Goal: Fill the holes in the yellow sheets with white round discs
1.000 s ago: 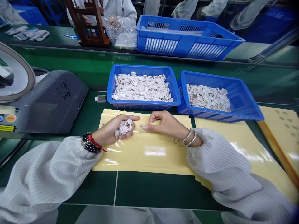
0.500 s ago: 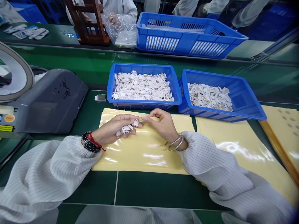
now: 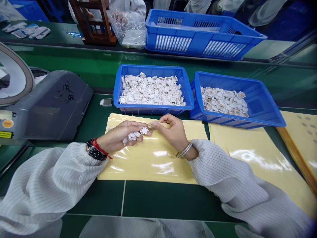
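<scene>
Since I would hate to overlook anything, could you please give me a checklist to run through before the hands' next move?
1. White pieces held in the left hand: ok, a cluster of white pieces, one held out at the fingertips.
2. Small yellowish disc at the right hand's thumb tip: ok.
3. Disc firmly gripped: cannot tell.
4. Yellow sheets beneath the hands: ok.
5. White pieces in the left blue bin: ok.
6. White pieces in the right blue bin: ok.
</scene>
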### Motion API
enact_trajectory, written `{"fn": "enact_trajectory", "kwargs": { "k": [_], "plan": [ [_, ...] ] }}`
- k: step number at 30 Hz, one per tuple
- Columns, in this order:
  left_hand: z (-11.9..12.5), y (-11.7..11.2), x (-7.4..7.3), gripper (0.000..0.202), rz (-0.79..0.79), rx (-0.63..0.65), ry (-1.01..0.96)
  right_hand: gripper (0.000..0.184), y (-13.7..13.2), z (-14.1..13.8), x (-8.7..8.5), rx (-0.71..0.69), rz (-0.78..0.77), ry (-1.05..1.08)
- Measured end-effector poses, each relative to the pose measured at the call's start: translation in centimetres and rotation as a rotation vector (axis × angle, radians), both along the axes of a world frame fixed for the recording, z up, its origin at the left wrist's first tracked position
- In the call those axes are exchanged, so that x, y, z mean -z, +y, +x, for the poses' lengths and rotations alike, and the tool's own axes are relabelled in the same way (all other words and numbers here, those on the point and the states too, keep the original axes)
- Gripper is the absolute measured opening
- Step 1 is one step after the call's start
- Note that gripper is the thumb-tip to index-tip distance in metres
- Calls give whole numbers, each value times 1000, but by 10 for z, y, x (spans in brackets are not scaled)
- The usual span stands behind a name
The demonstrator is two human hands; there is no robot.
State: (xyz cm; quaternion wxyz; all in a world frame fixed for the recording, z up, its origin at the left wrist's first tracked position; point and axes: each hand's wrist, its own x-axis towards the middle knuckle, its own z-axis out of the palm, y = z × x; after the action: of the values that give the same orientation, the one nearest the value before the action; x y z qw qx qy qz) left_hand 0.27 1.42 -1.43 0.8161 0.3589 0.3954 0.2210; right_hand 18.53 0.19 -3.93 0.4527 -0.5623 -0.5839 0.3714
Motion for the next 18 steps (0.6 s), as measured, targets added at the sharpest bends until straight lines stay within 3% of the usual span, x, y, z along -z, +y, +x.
{"fn": "enact_trajectory", "kwargs": {
  "k": [7,13,18],
  "plan": [
    [4,-1,-9,21,-22,-36,15,32,-1,-1,-1,22,5,10],
    [7,-9,-11,11,112,-69,122,32,-1,-1,1,30,-24,39],
    [10,-14,-9,18,167,-91,124,32,-2,-1,0,25,-28,45]
  ]
}}
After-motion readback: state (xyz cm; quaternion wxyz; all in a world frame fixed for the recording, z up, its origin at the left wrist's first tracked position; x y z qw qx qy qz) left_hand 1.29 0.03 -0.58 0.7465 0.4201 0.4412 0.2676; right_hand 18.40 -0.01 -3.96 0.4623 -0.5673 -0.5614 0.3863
